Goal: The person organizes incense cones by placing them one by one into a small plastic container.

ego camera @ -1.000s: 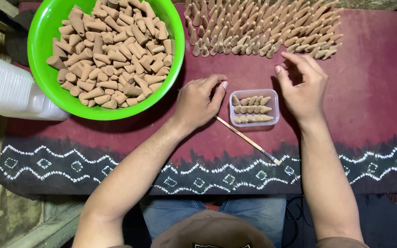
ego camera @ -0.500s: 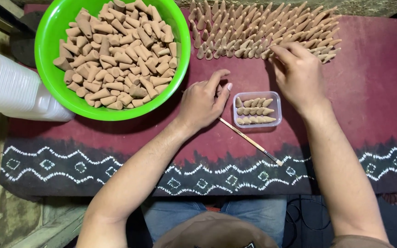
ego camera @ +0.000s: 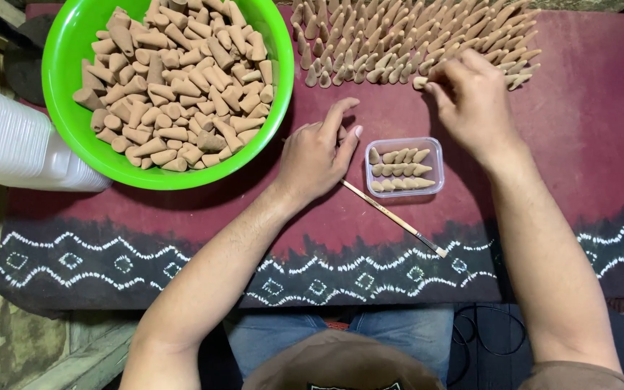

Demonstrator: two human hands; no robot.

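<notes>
A right hand [ego camera: 474, 108] pinches a cone [ego camera: 420, 83] at the near edge of the standing rows [ego camera: 406, 40] along the cloth's [ego camera: 586, 144] far edge, the tray [ego camera: 403, 167] just nearer, beside the loosely open, resting left hand [ego camera: 315, 159].

Maroon cloth [ego camera: 586, 144] under bowl [ego camera: 66, 123], cones [ego camera: 399, 43], box [ego camera: 403, 167]

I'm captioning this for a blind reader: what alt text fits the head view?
Seen from above, a right hand picks at rows of upright tan cones on a maroon cloth, while the left hand rests beside a small clear tray of cones. A green bowl heaped with cones sits left.
</notes>
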